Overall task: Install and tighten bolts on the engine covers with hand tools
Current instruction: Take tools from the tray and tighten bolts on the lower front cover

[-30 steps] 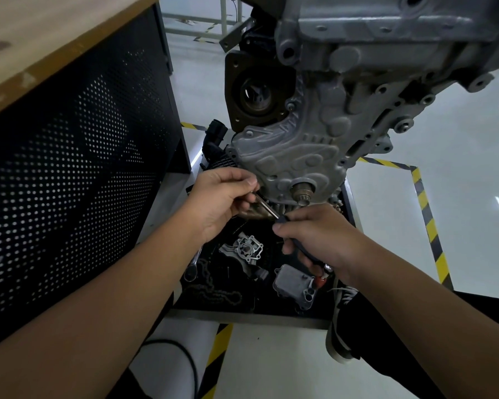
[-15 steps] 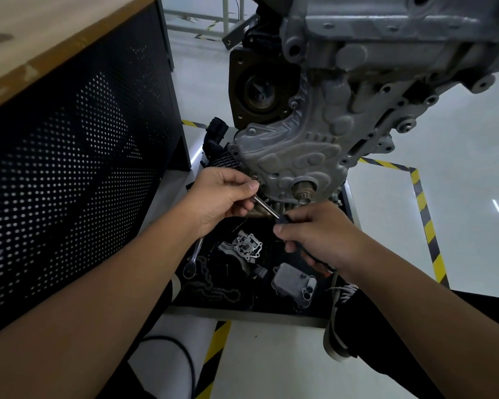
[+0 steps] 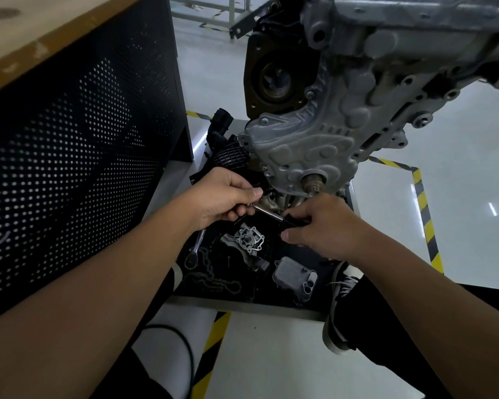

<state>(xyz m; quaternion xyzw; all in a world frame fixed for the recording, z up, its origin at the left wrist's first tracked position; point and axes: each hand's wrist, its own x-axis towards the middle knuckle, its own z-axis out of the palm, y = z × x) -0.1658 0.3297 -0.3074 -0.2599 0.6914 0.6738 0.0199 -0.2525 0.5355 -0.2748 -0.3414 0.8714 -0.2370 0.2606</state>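
Observation:
A grey cast engine cover [image 3: 306, 151] hangs on the engine above a parts tray, with several bolts along its rim and a crank stub [image 3: 313, 182] at its lower end. A ratchet handle [image 3: 274, 216] with a steel shaft and black grip lies across below the cover. My left hand [image 3: 225, 198] pinches the shaft's head end just under the cover's lower left edge. My right hand [image 3: 320, 226] grips the black handle. The tool's head is hidden by my left fingers.
A black tray [image 3: 242, 302] under the engine holds a pump housing [image 3: 249, 239], an oil cooler [image 3: 296, 276], a chain [image 3: 211, 279] and a spare wrench [image 3: 195, 250]. A perforated black bench panel [image 3: 78, 156] stands close on the left. My shoe [image 3: 339, 309] rests by the tray's right corner.
Both hands and the tool have dropped slightly away from the cover's lower edge. My right hand has turned the handle down a little. Grips are unchanged.

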